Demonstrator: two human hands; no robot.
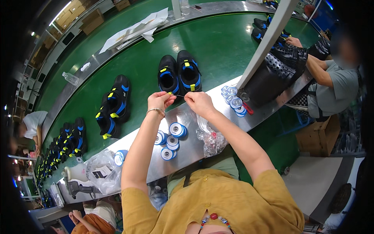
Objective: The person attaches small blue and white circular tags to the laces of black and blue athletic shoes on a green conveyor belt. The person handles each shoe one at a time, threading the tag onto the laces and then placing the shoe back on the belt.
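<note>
Pinching a thin thread (pixel 179 95) stretched level between them, the left hand (pixel 159 100) and right hand (pixel 199 102) sit mid-frame, just below (nearly touching) the black-and-blue shoes (pixel 179 75).

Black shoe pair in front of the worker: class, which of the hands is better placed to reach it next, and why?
Probably the left hand: its fingertips sit against the near edge of the black shoe pair, pinching something small and yellow. The right hand is held slightly farther back.

water bottle (pixel 70 78) on belt edge | white paper sheets (pixel 136 29) | clear plastic bags (pixel 210 139) | cardboard boxes (pixel 92 21)
</note>
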